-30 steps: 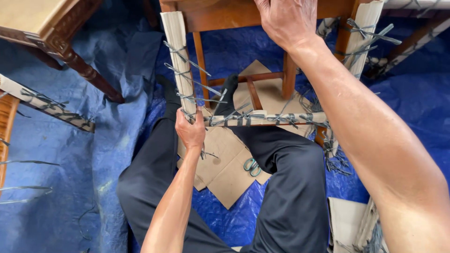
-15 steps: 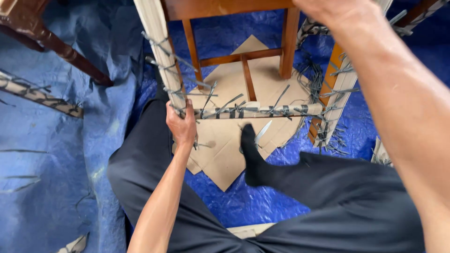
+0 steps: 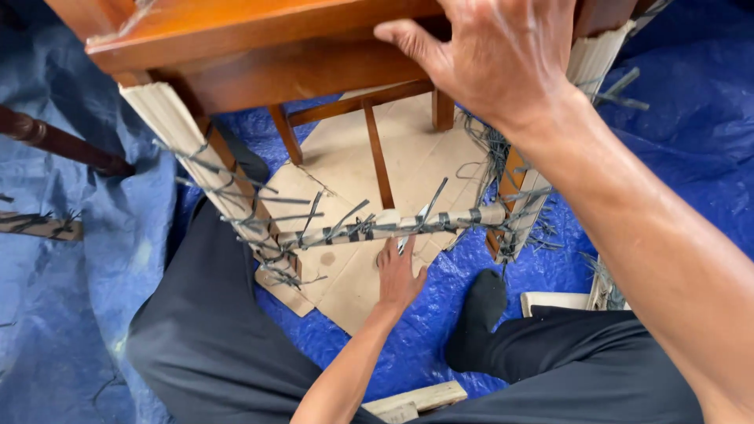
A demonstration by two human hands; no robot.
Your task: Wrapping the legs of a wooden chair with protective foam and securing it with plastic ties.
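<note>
A brown wooden chair (image 3: 259, 71) stands over my legs. Its front legs (image 3: 196, 157) and lower cross rail (image 3: 463, 217) are wrapped in corrugated cardboard strips tied with grey plastic bands whose loose ends stick out. My right hand (image 3: 495, 55) grips the chair's seat frame from above, thumb spread to the left. Below the cross rail, my left hand (image 3: 399, 275) lies stretched out on the flat cardboard sheet (image 3: 345, 165). Its fingertips touch a shiny pair of scissors (image 3: 403, 242), partly hidden behind the rail.
A blue tarp (image 3: 78, 314) covers the floor. A dark turned furniture leg (image 3: 55, 145) and another band-wrapped piece (image 3: 39, 226) lie at the left. My black-socked foot (image 3: 475, 314) rests right of the cardboard sheet. Cardboard strips (image 3: 416, 396) lie near my lap.
My left hand let go of the wrapped left leg and moved right, down onto the cardboard by the scissors. My foot shifted right. The view has moved closer above the chair.
</note>
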